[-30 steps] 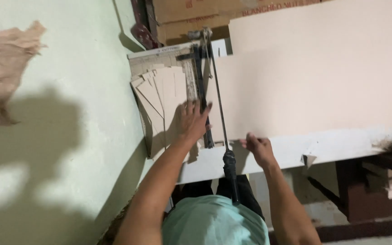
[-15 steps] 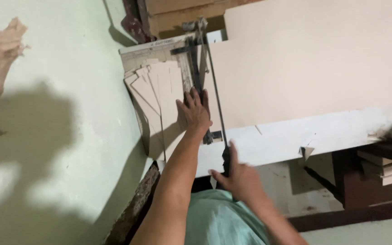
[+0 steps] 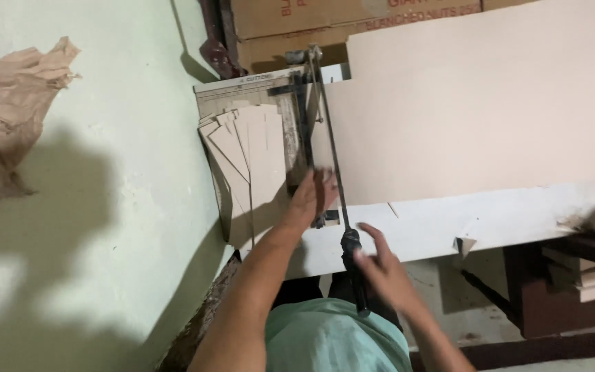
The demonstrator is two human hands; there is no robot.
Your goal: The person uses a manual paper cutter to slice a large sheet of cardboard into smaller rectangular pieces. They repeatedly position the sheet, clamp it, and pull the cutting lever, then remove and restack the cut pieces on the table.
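Note:
A paper cutter [image 3: 242, 88] sits on a white table [image 3: 518, 220] against the wall. Its long blade arm [image 3: 328, 138] lies down along the cutting edge and ends in a black handle [image 3: 354, 272] over the table's front. My left hand [image 3: 315, 196] presses flat on the large beige cardboard sheet [image 3: 483, 110], right beside the blade. My right hand [image 3: 380, 265] is blurred, fingers spread, just right of the handle with the thumb at it. A fanned stack of cut beige strips [image 3: 249, 158] lies on the cutter's left side.
A pale green wall [image 3: 105, 207] runs close along the left. Crumpled brown paper [image 3: 8, 110] hangs on it. Brown cardboard boxes [image 3: 297, 21] stand behind the cutter. A dark wooden frame [image 3: 559, 296] is under the table at right.
My right hand left the table edge, closed on the black handle, and now spreads open just right of it. My left hand stays pressed by the blade.

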